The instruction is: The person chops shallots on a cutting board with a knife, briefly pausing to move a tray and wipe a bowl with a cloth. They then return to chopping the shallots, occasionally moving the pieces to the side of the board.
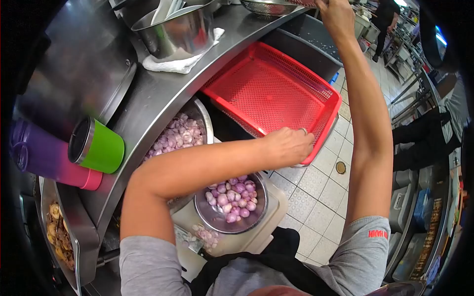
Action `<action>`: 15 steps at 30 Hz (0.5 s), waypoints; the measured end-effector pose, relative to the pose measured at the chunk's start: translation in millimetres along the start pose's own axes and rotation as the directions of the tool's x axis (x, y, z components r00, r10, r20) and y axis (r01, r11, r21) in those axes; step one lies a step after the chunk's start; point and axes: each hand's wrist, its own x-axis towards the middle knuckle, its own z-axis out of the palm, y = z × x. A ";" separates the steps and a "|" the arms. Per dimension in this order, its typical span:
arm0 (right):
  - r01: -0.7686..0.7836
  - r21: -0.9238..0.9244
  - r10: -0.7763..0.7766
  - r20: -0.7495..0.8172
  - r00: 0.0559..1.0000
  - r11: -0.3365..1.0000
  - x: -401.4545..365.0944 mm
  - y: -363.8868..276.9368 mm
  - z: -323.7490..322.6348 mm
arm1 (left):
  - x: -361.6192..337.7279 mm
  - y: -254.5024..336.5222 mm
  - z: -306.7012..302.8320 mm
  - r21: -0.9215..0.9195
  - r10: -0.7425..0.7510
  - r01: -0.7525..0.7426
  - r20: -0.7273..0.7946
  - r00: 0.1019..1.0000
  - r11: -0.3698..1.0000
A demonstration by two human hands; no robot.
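My left hand (pixel 289 147) reaches across and closes on the near rim of a red perforated plastic basket (pixel 266 93); its fingertips are partly hidden. My right hand (pixel 338 17) is stretched to the top edge, fingers closed at a dark reddish thing (pixel 302 2) that is mostly cut off. Under my left forearm, a metal bowl (pixel 231 232) holds whole peeled shallots (pixel 237 200). It stands on a pale cutting board (pixel 276 202), with sliced shallots (pixel 206 237) and a knife blade (pixel 190 240) beside it. Sliced shallots also fill a larger metal bowl (pixel 210 118).
On the steel counter (pixel 148 98) stand a metal pot (pixel 173 37) on a white cloth (pixel 173 64), a green tumbler (pixel 101 148) and a purple-pink bottle (pixel 54 158). A metal colander (pixel 269 7) and a dark bin (pixel 306 44) lie beyond the basket. People stand at right.
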 end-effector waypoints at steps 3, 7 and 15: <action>0.085 -0.009 -0.085 -0.054 0.995 0.996 23.7 -5.1 51.7 | -39.8 1.0 -32.8 -0.091 -0.063 0.057 -0.066 0.996 0.994; -0.094 -0.053 0.098 0.071 0.993 0.994 42.5 17.7 131.1 | -46.5 -3.8 -37.8 -0.232 -0.154 0.104 -0.207 0.966 0.967; -0.014 -0.230 0.135 0.518 0.845 0.973 -10.6 18.6 179.7 | -40.9 -24.2 -53.1 -0.214 -0.293 0.254 -0.177 0.939 0.943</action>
